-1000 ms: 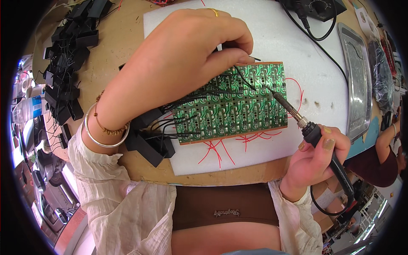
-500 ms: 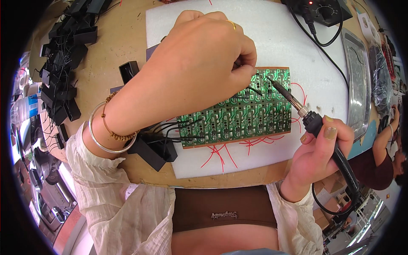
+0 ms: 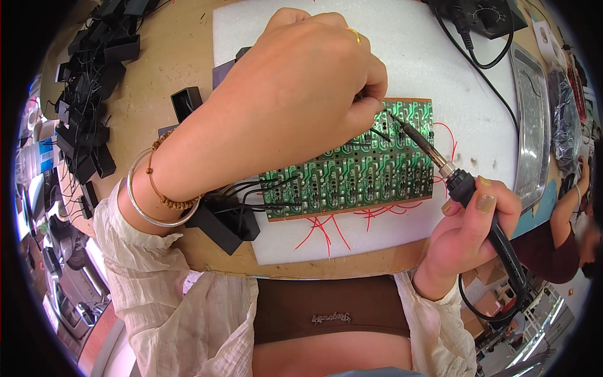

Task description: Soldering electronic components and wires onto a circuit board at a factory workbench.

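Observation:
A panel of green circuit boards point(image 3: 352, 182) lies on a white foam sheet, with black wires point(image 3: 279, 182) joined along its left part and thin red wires point(image 3: 323, 235) sticking out from its edges. My left hand point(image 3: 314, 81) arches over the panel's upper left, thumb and forefinger pinched at the top row; what they grip is hidden. One short black wire point(image 3: 380, 134) shows beneath that hand. Pen-like in my right hand point(image 3: 477, 220) is a soldering iron point(image 3: 461, 185), its tip on or just above the boards beside my left fingertips.
Black plastic cases point(image 3: 226, 223) lie left of the panel, with many more piled at the far left point(image 3: 94, 94). A soldering station point(image 3: 487, 19) stands at the back right, its cable crossing the foam sheet point(image 3: 477, 119). Beside it is a metal tray point(image 3: 531, 125). Another person's arm point(image 3: 565, 207) shows far right.
My left hand has shifted slightly right. The iron's tip has moved slightly left, closer to my left fingertips. Both hands keep their grip.

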The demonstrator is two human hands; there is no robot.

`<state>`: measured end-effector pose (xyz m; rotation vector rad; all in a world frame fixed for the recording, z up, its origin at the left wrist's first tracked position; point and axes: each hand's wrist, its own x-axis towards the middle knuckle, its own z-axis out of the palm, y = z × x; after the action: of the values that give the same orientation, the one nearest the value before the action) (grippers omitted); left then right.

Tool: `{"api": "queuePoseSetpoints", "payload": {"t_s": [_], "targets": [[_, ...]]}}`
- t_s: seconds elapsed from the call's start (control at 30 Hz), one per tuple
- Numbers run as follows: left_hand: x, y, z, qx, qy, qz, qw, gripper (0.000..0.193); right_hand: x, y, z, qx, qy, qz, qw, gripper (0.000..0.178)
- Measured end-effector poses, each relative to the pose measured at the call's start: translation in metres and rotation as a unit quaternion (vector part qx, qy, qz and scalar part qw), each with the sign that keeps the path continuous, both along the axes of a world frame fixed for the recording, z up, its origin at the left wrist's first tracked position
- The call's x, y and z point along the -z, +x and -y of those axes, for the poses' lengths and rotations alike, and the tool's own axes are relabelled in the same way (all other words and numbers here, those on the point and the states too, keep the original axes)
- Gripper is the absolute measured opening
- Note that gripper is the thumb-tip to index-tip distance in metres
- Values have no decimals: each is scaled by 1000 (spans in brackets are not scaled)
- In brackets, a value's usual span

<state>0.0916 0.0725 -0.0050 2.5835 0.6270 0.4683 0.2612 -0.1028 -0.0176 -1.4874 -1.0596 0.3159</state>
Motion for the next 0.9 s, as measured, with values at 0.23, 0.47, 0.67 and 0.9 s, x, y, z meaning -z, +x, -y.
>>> {"api": "queuePoseSetpoints", "payload": {"t_s": [0.23,0.47,0.67,0.9], "targets": [[-5,3,1,-4,3,8,1000,6,1,-1,0,-6,0,-9,1000,24],[0,8,7,-20,-5,69,997,6,1,-1,0,-3,6,-14,1000,24],[0,4,13,-14,34,24,999,7,2,0,0,-4,3,-6,1000,22],[5,2,-2,4,-7,33,999,7,1,-1,0,-4,-8,-11,1000,23]]}}
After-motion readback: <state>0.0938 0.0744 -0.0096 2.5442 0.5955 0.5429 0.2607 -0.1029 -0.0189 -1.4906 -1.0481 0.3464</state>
